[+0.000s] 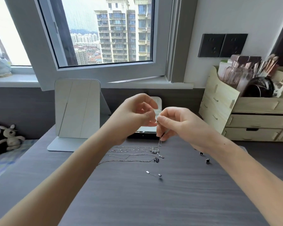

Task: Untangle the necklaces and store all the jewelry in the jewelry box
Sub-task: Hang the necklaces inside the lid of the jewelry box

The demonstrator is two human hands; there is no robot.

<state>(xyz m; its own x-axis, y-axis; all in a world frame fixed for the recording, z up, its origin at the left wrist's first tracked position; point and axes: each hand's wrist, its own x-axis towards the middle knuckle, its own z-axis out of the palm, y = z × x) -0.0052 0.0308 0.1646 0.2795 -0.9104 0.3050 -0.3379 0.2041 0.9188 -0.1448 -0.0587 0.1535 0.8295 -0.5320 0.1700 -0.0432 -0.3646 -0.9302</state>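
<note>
Both hands are raised above the dark desk [137, 193], in front of the open jewelry box [158, 101], which they mostly hide. My right hand [178, 124] pinches a thin dangling silver earring [159, 141] between thumb and forefinger. My left hand [134, 115] meets it at the top, its fingertips pinching the earring's upper end. Below lie several silver necklaces [131, 152] stretched out side by side, with pendants [155, 150] at their right ends. A long drop earring [153, 173] lies nearer me. Two black clover studs [201, 153] [207, 161] sit to the right.
A white standing mirror [77, 108] faces away at the back left. A wooden drawer organizer [245, 111] with brushes and bottles stands at the right. Plush toys [8, 136] lie on the bed at the left. An open window is behind the desk.
</note>
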